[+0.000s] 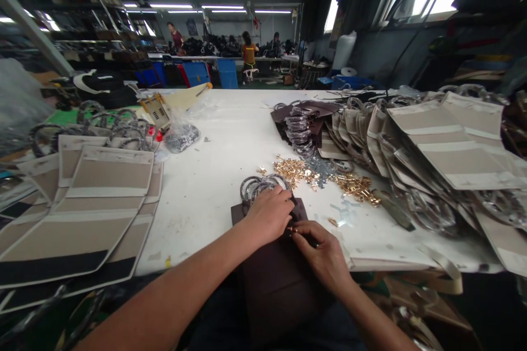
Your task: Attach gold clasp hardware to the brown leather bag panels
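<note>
A dark brown bag panel (280,279) hangs over the table's front edge toward my lap. Round handles (251,186) wrapped in clear plastic lie at its upper end. My left hand (269,214) is closed over that upper end, pressing the panel near the handles; its fingertips are partly hidden. Thumb and forefinger of my right hand (321,249) pinch a small gold metal fitting (292,229) against the panel, close to the left fingertips. Beyond the hands lie loose gold fittings (288,170) and flat grey metal plates (319,167).
The white table (218,131) stretches ahead. Beige-backed panels with handles (111,170) are stacked at left, and more panels (448,137) at right beside dark brown ones (321,109). A dark green tool handle (393,209) lies right of the fittings. Several people work in the background.
</note>
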`<state>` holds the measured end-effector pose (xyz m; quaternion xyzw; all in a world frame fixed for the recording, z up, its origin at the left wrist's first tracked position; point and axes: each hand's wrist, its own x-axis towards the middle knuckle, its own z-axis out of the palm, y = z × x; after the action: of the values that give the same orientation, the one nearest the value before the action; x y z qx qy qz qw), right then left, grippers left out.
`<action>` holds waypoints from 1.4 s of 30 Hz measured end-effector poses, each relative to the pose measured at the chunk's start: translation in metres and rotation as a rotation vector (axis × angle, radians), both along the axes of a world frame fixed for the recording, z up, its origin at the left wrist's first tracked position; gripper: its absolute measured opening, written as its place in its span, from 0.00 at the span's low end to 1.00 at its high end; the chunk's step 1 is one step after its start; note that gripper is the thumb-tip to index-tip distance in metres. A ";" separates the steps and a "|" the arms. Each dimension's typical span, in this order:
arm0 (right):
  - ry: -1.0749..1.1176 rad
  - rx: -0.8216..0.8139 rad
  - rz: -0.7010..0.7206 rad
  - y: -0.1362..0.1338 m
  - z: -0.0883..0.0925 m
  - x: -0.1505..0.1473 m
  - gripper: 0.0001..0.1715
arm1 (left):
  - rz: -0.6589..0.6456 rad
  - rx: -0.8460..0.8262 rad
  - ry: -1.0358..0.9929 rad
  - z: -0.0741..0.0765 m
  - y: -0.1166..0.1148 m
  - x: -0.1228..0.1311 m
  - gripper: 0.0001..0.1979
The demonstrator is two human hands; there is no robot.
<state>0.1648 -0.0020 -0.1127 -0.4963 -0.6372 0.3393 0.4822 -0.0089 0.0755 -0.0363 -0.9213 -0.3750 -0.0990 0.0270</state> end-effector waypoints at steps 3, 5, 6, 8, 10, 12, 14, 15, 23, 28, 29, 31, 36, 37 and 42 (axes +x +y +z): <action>-0.065 0.080 0.029 0.001 -0.006 -0.003 0.08 | -0.077 -0.014 0.085 0.005 0.013 0.007 0.03; -0.095 0.116 0.028 0.001 -0.009 -0.005 0.07 | -0.169 -0.021 0.123 0.009 0.020 0.013 0.04; -0.105 0.134 0.024 0.001 -0.011 -0.006 0.07 | -0.225 -0.018 0.140 0.011 0.022 0.017 0.04; -0.116 0.177 0.001 0.001 -0.014 -0.008 0.07 | -0.311 -0.024 0.168 0.015 0.022 0.028 0.04; -0.124 0.225 -0.038 0.000 -0.017 -0.009 0.07 | -0.260 -0.105 0.168 0.020 0.019 0.039 0.03; -0.142 0.255 -0.066 -0.001 -0.018 -0.011 0.08 | -0.094 -0.290 0.091 0.027 0.015 0.047 0.16; -0.148 0.250 -0.048 -0.001 -0.016 -0.013 0.09 | 0.038 -0.551 -0.090 0.033 0.012 0.050 0.30; -0.128 0.238 -0.047 -0.001 -0.014 -0.013 0.09 | 0.054 -0.690 -0.211 0.035 0.010 0.048 0.34; 0.210 -0.223 -0.219 0.021 -0.004 0.011 0.23 | 0.288 -0.353 -0.481 -0.006 -0.014 0.001 0.16; 0.008 -0.111 -0.176 0.025 -0.001 0.023 0.17 | 0.233 -0.243 -0.147 -0.023 -0.024 0.000 0.29; -0.060 -0.066 -0.163 0.024 0.001 0.024 0.15 | 0.241 -0.246 -0.134 -0.023 -0.023 0.003 0.30; -0.191 0.015 -0.140 0.021 0.003 0.024 0.12 | 0.274 -0.280 -0.133 -0.020 -0.021 0.007 0.29; -0.403 0.082 -0.144 0.017 0.002 0.030 0.17 | 0.266 -0.401 -0.184 -0.015 -0.018 0.008 0.25; -0.430 0.094 -0.122 0.017 0.001 0.032 0.18 | 0.255 -0.413 -0.193 -0.015 -0.018 0.007 0.24; -0.438 0.080 -0.062 0.015 0.003 0.038 0.17 | 0.248 -0.424 -0.210 -0.012 -0.018 0.006 0.17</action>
<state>0.2027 0.0128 -0.1102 -0.5577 -0.7241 0.1830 0.3620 -0.0028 0.0580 -0.0479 -0.8380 -0.4982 -0.1094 -0.1939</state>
